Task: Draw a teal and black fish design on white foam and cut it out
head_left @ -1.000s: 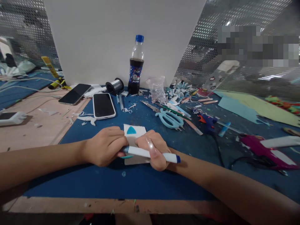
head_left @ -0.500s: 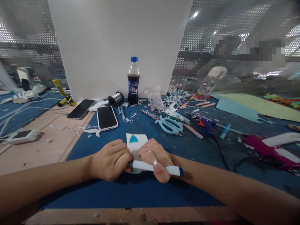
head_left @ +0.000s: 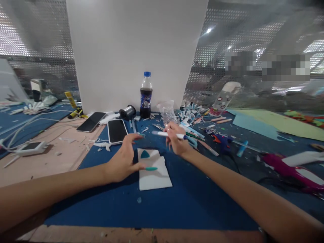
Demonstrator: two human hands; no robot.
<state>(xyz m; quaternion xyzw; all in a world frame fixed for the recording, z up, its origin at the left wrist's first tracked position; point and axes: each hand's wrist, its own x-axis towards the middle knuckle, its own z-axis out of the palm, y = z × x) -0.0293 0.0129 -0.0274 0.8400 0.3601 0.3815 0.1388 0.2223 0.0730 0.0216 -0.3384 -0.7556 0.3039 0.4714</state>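
My right hand point(head_left: 176, 141) is closed on a white marker pen point(head_left: 169, 134) with a blue end, held level above the blue mat beside the light blue scissors point(head_left: 191, 140). My left hand point(head_left: 125, 158) is open, fingers spread, its thumb resting on the left edge of a white paper piece point(head_left: 154, 173). That paper lies flat on the mat and carries a teal triangle patch point(head_left: 145, 154). The long teal nail of my thumb lies over the paper's middle.
Two phones point(head_left: 117, 130) point(head_left: 91, 121), a wire spool point(head_left: 127, 111) and a cola bottle point(head_left: 146, 96) stand behind. Paper scraps, pencils, a blue glue gun point(head_left: 222, 138) and a magenta glue gun point(head_left: 291, 167) lie to the right. A white board point(head_left: 136, 50) backs the mat.
My right hand lifted the marker off the paper and moved it away toward the scissors. My left hand opened and uncovered the white paper. The camera tilted upward.
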